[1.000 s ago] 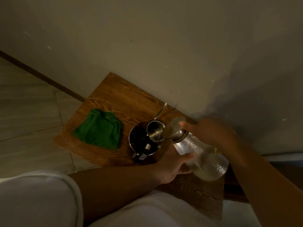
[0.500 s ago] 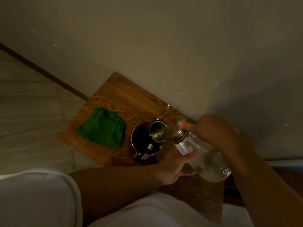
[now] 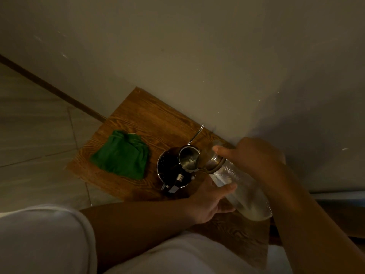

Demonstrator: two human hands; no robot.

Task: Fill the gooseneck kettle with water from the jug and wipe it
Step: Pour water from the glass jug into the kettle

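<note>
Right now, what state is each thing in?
Jug: tilted, mouth at the kettle's opening, held in both hands, water inside.
Kettle: upright, lid off, open.
Cloth: crumpled on the board, untouched.
Left hand: gripping the jug from below.
Right hand: gripping the jug's neck.

I have one view only, the head camera, looking steeply down and forward from above the person's lap. It sits close: the forearms enter from the lower edge and lower right. The wooden counter (image 3: 150,123) crosses the middle of the frame on a diagonal, tilted by the head's angle. The wall (image 3: 197,46) fills the upper half, and floor tiles (image 3: 33,125) lie at the left. The light is dim.
</note>
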